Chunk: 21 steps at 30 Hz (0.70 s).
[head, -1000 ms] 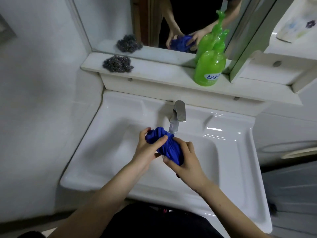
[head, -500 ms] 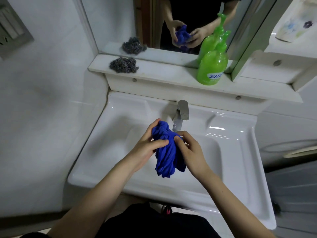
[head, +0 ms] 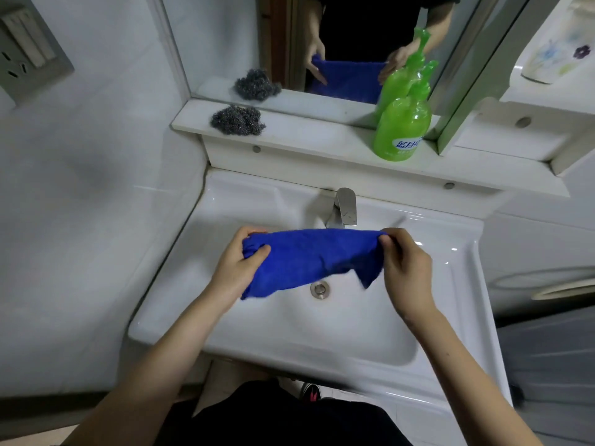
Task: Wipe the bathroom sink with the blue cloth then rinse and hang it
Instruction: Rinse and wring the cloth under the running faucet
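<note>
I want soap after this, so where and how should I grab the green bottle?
Probably grip the green bottle around its wide lower body, coming from the front: it stands upright on the shelf with the mirror close behind, and the thin pump neck offers less hold.

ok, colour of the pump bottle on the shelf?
Translucent green plastic pump bottle, white-and-blue label; head view.

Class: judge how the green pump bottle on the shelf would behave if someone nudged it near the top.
The green pump bottle looks tall with a narrow pump neck, so it may tip. It seems nearly full, so probably weighty and steadier. It stands near the shelf edge and might fall.
</note>
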Tool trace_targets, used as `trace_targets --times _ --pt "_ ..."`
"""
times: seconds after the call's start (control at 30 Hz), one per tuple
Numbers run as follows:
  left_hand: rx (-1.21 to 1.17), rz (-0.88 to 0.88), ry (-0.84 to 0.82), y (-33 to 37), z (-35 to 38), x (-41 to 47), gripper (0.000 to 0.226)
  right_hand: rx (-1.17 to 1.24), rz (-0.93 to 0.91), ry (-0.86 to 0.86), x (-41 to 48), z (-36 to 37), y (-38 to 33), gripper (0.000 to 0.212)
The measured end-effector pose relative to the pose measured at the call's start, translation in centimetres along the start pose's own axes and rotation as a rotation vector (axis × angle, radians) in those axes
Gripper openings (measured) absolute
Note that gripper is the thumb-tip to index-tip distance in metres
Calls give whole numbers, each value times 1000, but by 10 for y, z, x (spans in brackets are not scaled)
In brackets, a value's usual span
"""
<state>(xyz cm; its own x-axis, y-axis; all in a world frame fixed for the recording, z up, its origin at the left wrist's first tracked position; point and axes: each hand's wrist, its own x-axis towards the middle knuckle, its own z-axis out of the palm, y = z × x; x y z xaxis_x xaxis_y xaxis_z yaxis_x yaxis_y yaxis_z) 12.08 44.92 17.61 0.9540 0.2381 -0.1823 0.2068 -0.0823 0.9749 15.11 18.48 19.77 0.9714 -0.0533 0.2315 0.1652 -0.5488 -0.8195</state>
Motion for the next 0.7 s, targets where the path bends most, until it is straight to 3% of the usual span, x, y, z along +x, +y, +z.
trace_targets --times 0.17,0.3,0.5,0.7 --pt "365 101 19 -19 -13 9 9 -122 60 -59 -4 3 37 19" --pt "229 46 174 -19 -15 13 2 -55 197 -38 -11 7 43 20" --pt "302 170 125 -8 -11 14 7 103 315 -129 -19 5 45 23" --pt "248 150 123 5 -5 22 7 265 374 -58 -16 -1 16 26"
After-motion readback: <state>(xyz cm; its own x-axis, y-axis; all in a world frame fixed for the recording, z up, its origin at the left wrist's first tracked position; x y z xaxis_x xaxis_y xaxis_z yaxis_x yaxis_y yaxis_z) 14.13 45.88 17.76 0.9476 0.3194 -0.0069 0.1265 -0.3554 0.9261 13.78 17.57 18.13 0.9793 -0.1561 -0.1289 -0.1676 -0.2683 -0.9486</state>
